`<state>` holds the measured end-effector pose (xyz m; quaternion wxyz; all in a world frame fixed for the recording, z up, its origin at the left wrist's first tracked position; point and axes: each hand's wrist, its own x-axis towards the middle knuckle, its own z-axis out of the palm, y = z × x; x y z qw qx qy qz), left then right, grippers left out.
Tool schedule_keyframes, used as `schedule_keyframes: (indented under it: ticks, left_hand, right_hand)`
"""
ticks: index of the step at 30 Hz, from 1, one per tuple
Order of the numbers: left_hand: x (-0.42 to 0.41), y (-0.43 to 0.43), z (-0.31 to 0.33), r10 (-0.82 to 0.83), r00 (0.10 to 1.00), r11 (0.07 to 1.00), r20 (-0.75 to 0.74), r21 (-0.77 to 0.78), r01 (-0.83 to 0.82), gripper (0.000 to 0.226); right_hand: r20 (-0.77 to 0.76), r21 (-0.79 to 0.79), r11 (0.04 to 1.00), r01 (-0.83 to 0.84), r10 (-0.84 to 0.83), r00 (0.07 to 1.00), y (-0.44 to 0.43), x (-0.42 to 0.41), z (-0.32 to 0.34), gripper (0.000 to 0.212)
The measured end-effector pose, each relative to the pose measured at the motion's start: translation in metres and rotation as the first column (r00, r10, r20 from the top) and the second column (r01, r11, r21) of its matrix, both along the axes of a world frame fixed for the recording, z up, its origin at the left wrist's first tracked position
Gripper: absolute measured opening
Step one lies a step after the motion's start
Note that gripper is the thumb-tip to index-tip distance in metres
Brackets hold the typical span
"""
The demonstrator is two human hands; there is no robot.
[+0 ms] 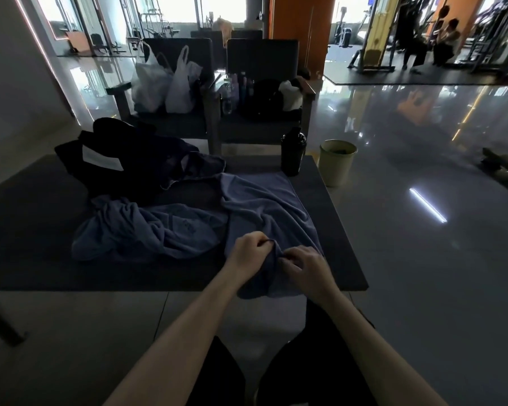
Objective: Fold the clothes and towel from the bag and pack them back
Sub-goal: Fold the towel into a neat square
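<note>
- Dim gym floor (423, 200) is being lit only by distant windows, so dark things are being made hard to tell apart; machines and figures at the back are being reduced to silhouettes.
- A dark table (41, 259) is being cut off at the left edge of the view.
- A blue-grey cloth (264, 206), apparently the towel, is being spread loosely over the table's right half, its near end hanging past the near edge.
- A crumpled blue shirt (147, 230) is being left just beside it to the left; its faint print is unreadable.
- A black bag (123, 165) is being kept at the far left of the table, its opening lost in shadow.
- A pale bin (336, 162) is being seen on the floor past the far right corner.
- A black bottle (293, 153) is being stood upright at that corner.
- A fold of the cloth's near end is being pinched by the curled fingers of the left hand (248, 250).
- The same bunched end is being gripped by the right hand (308, 265), fingertips tucked under and partly hidden.
</note>
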<state>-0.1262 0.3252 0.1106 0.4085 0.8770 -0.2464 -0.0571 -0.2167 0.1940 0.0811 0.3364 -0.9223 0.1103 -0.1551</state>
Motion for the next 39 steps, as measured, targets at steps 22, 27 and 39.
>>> schedule_keyframes:
  ticks: [22, 27, 39]
  left_hand:
    - [-0.035, 0.025, 0.030, -0.281, 0.949, 0.913, -0.141, 0.264, 0.310, 0.025]
    - [-0.050, 0.032, 0.026, -0.189, 0.981, 0.862, -0.037, 0.472, 0.184, 0.032]
    - [-0.047, 0.077, 0.061, -0.132, 0.970, 0.922, -0.206, 0.334, 0.197, 0.019]
  right_hand:
    - [0.065, -0.363, 0.818, 0.447, -0.456, 0.887, -0.008, -0.050, 0.020, 0.022]
    - [0.096, -0.283, 0.814, 0.506, -0.501, 0.860, -0.017, -0.065, 0.031, 0.029]
    - [-0.018, -0.496, 0.790, 0.360, -0.424, 0.906, -0.017, -0.097, 0.029, 0.043]
